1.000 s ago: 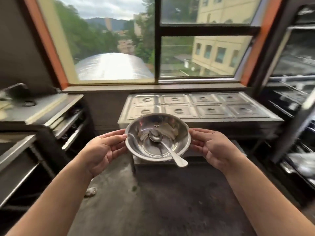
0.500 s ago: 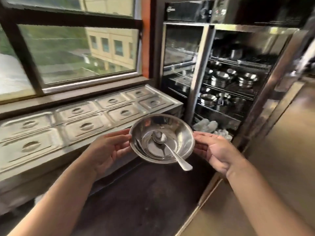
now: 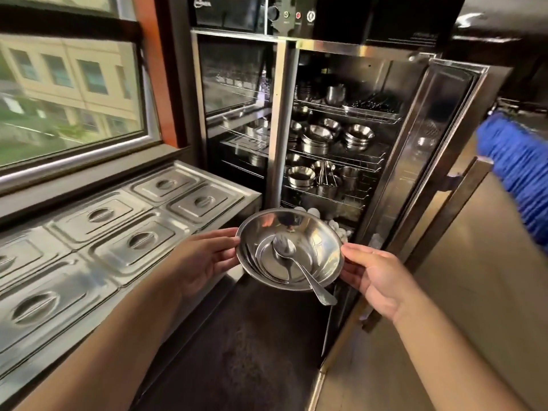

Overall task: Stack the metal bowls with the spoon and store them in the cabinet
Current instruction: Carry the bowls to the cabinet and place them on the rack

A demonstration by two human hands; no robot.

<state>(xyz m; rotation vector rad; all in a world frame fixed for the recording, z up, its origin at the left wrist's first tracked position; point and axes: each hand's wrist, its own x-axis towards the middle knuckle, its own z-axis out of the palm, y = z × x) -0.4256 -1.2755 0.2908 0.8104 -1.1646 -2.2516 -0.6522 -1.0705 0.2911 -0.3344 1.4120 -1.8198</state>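
Pale script logo on the dark top panel (image 3: 225, 10) of the cabinet (image 3: 335, 137), too blurred to read. Tiny captions under the panel's knobs (image 3: 298, 15) likewise illegible. No other lettering.

1. the metal bowl (image 3: 290, 249) is in mid-air in front of the open cabinet (image 3: 338, 137), with the left hand (image 3: 204, 256) at its left rim and the right hand (image 3: 378, 280) at its right rim.
2. the spoon (image 3: 299, 266) lies in the bowl, its scoop at the middle and its handle sticking out over the near right rim.
3. behind the bowl, wire shelves (image 3: 341, 157) in the cabinet carry stacked bowls (image 3: 318, 139).
4. the cabinet door (image 3: 427, 161) stands swung out to the right of the shelves.
5. a counter of lidded pans (image 3: 98, 232) runs along the left, under the window (image 3: 68, 93), its far end beside the cabinet.
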